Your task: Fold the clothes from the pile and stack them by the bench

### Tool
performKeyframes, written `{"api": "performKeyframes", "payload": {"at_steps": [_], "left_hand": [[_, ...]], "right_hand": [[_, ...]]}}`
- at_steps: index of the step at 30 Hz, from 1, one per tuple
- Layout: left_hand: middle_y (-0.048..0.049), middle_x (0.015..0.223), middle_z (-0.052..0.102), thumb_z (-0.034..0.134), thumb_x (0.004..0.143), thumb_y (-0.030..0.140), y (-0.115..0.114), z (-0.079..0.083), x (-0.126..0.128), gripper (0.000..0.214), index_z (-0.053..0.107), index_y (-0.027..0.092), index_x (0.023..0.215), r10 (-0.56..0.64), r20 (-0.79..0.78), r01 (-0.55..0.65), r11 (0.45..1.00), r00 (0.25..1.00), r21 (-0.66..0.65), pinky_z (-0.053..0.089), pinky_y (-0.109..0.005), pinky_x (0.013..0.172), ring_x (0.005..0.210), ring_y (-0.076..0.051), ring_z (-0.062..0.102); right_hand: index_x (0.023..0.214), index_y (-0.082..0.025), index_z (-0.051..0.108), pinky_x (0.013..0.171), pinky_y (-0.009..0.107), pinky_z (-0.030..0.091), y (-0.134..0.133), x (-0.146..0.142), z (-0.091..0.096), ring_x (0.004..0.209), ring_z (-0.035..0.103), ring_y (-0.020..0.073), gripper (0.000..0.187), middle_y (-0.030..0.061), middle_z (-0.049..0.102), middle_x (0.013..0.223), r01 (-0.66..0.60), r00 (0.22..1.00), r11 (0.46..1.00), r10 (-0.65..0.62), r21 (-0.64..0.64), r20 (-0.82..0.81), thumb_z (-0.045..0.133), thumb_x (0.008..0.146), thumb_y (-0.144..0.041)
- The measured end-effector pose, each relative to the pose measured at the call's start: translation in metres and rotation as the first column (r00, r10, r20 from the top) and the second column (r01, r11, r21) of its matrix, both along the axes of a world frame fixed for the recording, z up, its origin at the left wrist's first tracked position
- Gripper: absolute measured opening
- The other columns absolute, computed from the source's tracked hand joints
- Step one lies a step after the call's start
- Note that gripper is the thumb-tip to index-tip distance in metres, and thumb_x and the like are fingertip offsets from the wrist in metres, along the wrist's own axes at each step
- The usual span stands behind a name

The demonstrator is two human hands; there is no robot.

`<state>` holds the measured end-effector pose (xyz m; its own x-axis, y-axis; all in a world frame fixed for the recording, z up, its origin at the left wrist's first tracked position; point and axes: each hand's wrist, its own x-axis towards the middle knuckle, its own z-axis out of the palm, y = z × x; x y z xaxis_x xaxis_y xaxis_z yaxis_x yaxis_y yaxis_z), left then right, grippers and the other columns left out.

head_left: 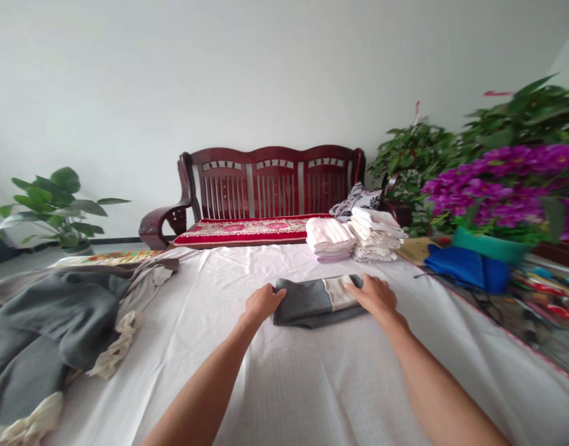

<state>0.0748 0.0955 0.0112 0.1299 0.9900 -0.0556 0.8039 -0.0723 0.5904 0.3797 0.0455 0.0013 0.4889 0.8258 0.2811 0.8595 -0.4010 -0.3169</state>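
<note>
Folded grey cloth: compact, flat rectangular bundle of soft matte fabric, lying on the near side of the two stacks, around the middle of the worktop
Cream band: pale, finely ribbed strip with a wavy edge, crossing the right part of the bundle
Left hand: grasping the left end of the folded grey cloth, thumb laid on the upper face near the edge
Right hand: grasping the right end of the same cloth, thumb over the cream band; some fingers hidden from view
Worktop covering: thin white cloth, lightly creased, with long shallow wrinkles
Left stack: folded textiles with rounded edges, pale pink-white and faintly striped on top, a mauve layer at the base
Right stack: white and cream folded textiles, layered unevenly, just beside the left stack
Loose heap: unfolded dark grey fabric in soft, rumpled folds, on the left of the worktop
Ruffled trim: cream, gathered, along the edge of the heap
Wooden settee: glossy dark red, slatted back, scalloped top rail, curved arms, beyond the worktop
Seat mat: red textile with a pale floral pattern, on the settee
Cushion: white with black motifs, at the settee's right end
Blue fabric: crumpled, to the right, near a green planter with purple blossoms
</note>
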Motion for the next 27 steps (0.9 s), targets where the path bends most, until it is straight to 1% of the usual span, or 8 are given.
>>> {"api": "performKeyframes", "payload": {"at_steps": [6, 9, 15, 18, 20, 23, 25, 27], "left_hand": [[-0.0148, 0.093, 0.073, 0.057, 0.084, 0.031, 0.004, -0.01, 0.011, 0.018, 0.065, 0.015, 0.088, 0.079, 0.193, -0.082, 0.997, 0.978, 0.006, 0.044, -0.03, 0.069, 0.091, -0.027, 0.069], [-0.0096, 0.082, 0.071, 0.053, 0.086, 0.027, 0.004, -0.01, 0.002, 0.016, 0.063, 0.014, 0.087, 0.107, 0.34, -0.116, 0.993, 0.934, 0.005, 0.043, -0.027, 0.061, 0.08, -0.022, 0.067], [-0.0047, 0.084, 0.07, 0.052, 0.088, 0.025, 0.011, 0.011, -0.061, 0.025, 0.057, 0.013, 0.109, 0.149, 0.591, -0.188, 0.982, 0.793, 0.004, 0.049, -0.025, 0.059, 0.07, -0.017, 0.066], [-0.0042, 0.084, 0.07, 0.057, 0.087, 0.027, 0.015, 0.012, -0.108, 0.036, 0.053, 0.014, 0.12, 0.161, 0.693, -0.216, 0.976, 0.703, -0.008, 0.05, -0.026, 0.06, 0.068, -0.017, 0.066], [-0.0027, 0.079, 0.068, 0.065, 0.083, 0.029, 0.016, 0.003, -0.139, 0.043, 0.055, 0.014, 0.122, 0.194, 0.638, -0.246, 0.969, 0.746, -0.008, 0.049, -0.026, 0.06, 0.066, -0.018, 0.065], [-0.0027, 0.078, 0.066, 0.07, 0.08, 0.032, 0.018, -0.013, -0.174, 0.042, 0.062, 0.016, 0.119, 0.22, 0.363, -0.283, 0.95, 0.905, 0.129, 0.049, -0.028, 0.068, 0.071, -0.019, 0.065], [-0.0063, 0.089, 0.067, 0.066, 0.085, 0.033, 0.02, -0.018, -0.185, 0.034, 0.066, 0.017, 0.116, 0.2, 0.243, -0.26, 0.934, 0.949, 0.246, 0.049, -0.031, 0.077, 0.081, -0.02, 0.066], [-0.0086, 0.106, 0.067, 0.059, 0.09, 0.033, 0.025, -0.016, -0.187, 0.03, 0.068, 0.021, 0.115, 0.143, 0.192, -0.198, 0.929, 0.971, 0.311, 0.049, -0.032, 0.085, 0.089, -0.02, 0.066]], "right_hand": [[0.097, -0.018, 0.069, 0.075, 0.046, 0.051, 0.003, 0.005, -0.001, 0.098, 0.066, 0.038, 0.048, 0.0213, 0.071, 0.104, 0.015, 0.999, 0.999, -0.016, -0.043, -0.038, 0.061, 0.073, -0.06], [0.093, -0.021, 0.066, 0.07, 0.039, 0.049, 0.005, -0.001, 0.001, 0.086, 0.068, 0.0315, 0.039, 0.0136, 0.073, 0.094, -0.03, 0.985, 0.999, 0.036, 0.036, -0.171, 0.063, 0.071, -0.053], [0.083, -0.022, 0.06, 0.074, 0.033, 0.05, 0.028, -0.048, 0.002, 0.079, 0.065, 0.0226, 0.03, 0.0039, 0.07, 0.082, -0.16, 0.857, 0.889, 0.341, 0.429, -0.387, 0.066, 0.065, -0.045], [0.091, -0.02, 0.06, 0.077, 0.032, 0.051, 0.04, -0.081, -0.004, 0.083, 0.066, 0.0219, 0.033, 0.0056, 0.07, 0.089, -0.223, 0.787, 0.859, 0.438, 0.462, -0.434, 0.065, 0.07, -0.045], [0.094, -0.02, 0.061, 0.081, 0.034, 0.051, 0.043, -0.097, -0.008, 0.089, 0.067, 0.023, 0.031, 0.0071, 0.071, 0.093, -0.28, 0.796, 0.882, 0.434, 0.379, -0.423, 0.065, 0.072, -0.041], [0.099, -0.021, 0.063, 0.089, 0.039, 0.049, 0.036, -0.113, -0.007, 0.1, 0.064, 0.0264, 0.023, 0.0103, 0.07, 0.104, -0.354, 0.87, 0.878, 0.436, 0.322, -0.232, 0.059, 0.079, -0.032], [0.104, -0.022, 0.065, 0.095, 0.041, 0.047, 0.029, -0.124, -0.001, 0.107, 0.062, 0.0275, 0.023, 0.0117, 0.069, 0.111, -0.458, 0.867, 0.819, 0.497, 0.344, -0.029, 0.051, 0.086, -0.027], [0.109, -0.021, 0.065, 0.1, 0.042, 0.045, 0.023, -0.137, 0.007, 0.111, 0.061, 0.027, 0.027, 0.0117, 0.069, 0.115, -0.602, 0.789, 0.724, 0.604, 0.337, 0.111, 0.046, 0.091, -0.025]]}}
